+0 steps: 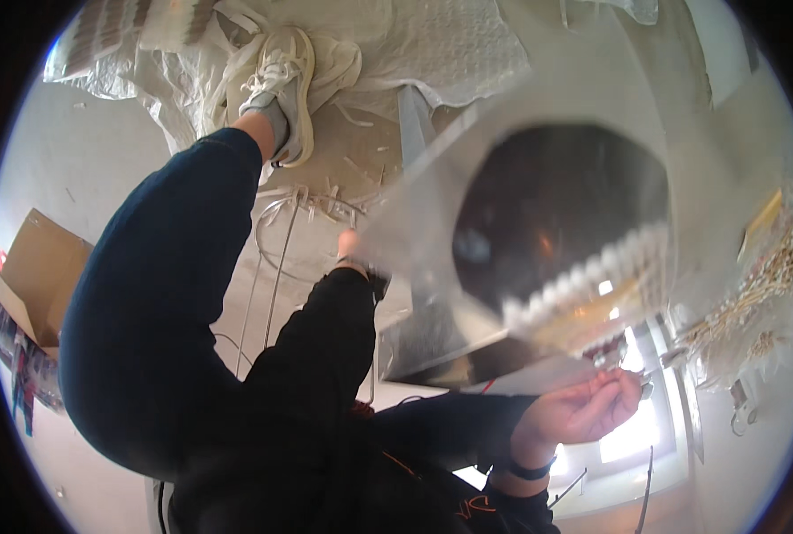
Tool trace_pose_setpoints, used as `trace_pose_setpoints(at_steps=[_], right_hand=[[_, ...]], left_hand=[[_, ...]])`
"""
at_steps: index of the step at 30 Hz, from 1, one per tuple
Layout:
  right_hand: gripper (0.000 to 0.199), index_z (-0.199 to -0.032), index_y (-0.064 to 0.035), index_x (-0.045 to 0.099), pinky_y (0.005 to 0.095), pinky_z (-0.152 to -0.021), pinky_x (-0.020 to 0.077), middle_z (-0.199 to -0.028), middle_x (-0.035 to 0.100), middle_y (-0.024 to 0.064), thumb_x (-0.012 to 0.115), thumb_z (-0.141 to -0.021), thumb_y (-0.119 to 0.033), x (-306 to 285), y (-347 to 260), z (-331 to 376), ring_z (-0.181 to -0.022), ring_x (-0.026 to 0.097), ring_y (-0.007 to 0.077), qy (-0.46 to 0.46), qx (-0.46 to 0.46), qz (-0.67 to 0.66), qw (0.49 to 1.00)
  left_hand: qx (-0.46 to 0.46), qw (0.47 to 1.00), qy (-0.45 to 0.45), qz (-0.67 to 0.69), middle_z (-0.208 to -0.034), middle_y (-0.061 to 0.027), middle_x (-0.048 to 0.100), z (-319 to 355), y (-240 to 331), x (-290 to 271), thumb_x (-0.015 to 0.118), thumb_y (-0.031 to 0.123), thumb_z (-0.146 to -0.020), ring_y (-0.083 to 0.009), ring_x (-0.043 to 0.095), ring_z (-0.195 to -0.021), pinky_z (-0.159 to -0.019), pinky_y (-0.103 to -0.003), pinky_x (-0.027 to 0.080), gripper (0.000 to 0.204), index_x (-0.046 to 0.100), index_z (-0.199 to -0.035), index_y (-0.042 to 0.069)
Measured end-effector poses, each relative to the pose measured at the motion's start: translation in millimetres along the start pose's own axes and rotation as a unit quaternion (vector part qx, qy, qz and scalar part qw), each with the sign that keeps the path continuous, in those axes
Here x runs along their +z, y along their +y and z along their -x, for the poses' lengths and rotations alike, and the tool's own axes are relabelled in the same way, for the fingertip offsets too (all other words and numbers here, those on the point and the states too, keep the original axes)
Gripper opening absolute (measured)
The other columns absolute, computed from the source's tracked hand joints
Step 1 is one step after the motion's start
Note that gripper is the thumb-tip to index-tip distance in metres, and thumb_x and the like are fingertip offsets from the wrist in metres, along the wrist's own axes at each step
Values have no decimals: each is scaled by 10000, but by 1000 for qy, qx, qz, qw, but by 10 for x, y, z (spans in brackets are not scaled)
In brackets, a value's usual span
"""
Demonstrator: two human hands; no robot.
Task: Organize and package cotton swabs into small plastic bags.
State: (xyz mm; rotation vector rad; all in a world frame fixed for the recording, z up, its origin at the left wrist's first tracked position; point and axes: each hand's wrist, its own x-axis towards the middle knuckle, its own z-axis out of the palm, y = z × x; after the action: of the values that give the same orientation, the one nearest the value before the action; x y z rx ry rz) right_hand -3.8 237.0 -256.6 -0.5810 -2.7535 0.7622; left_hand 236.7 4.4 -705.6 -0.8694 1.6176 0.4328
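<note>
Clear plastic bag (539, 222) with a dark round item inside fills the view, pinched at its lower edge by the right hand (583, 409), left hand (350, 245) mostly hidden behind it, grip unclear; likely mid-bagging, needing steady support.

Left hand (350, 245): I saw only a sliver; the rest lay behind the clear plastic sheet (539, 222)
Right hand (583, 409): fingertips pinched something too small for me to tell
Sheet's dark patch: blurred; I could not tell what it was
Cardboard box (36, 271): partly cut off at the rim
</note>
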Motion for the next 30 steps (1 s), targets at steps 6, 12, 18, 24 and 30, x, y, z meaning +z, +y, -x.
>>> trace_pose_setpoints(at_steps=[6, 12, 18, 24, 30], right_hand=[[224, -1002, 86, 521, 295, -771, 396, -945, 497, 137, 384, -925, -73, 220, -114, -161, -821, 480, 225, 5, -277, 257, 926], [184, -912, 14, 525, 351, -837, 371, -939, 497, 122, 399, -902, -121, -48, -152, 44, -893, 468, 239, 28, 96, 64, 993], [165, -975, 18, 512, 381, -803, 403, -972, 483, 135, 424, -899, -99, -8, -196, 68, -917, 486, 246, 41, 137, 13, 990], [179, -995, 42, 535, 272, -742, 401, -960, 510, 119, 411, -969, -84, 142, -161, -96, -853, 485, 192, -4, -108, 97, 989], [154, -1007, 27, 552, 225, -693, 388, -948, 526, 88, 434, -967, -64, 174, -176, -97, -769, 476, 131, 22, 22, -113, 993]], left_hand=[[-13, 997, 40, 66, -988, -175, 706, 165, 464, -412, 651, 302, -777, -333, 660, -998, -861, -415, 512, 299, 738, -928, 60], [-31, 992, 55, 112, -973, -175, 708, 281, 530, -296, 653, 306, -769, -333, 664, -986, -858, -414, 512, 303, 737, -922, 58], [-49, 983, 84, 154, -958, -175, 710, 347, 449, -277, 655, 309, -762, -333, 667, -974, -855, -413, 512, 307, 735, -915, 56], [-70, 971, 118, 197, -943, -175, 712, 690, 242, -402, 657, 313, -755, -333, 670, -962, -851, -412, 511, 311, 734, -909, 54], [-84, 942, 138, 295, -864, -162, 715, 444, -219, -250, 643, 282, -746, -324, 683, -881, -813, -395, 514, 280, 721, -880, 49]])
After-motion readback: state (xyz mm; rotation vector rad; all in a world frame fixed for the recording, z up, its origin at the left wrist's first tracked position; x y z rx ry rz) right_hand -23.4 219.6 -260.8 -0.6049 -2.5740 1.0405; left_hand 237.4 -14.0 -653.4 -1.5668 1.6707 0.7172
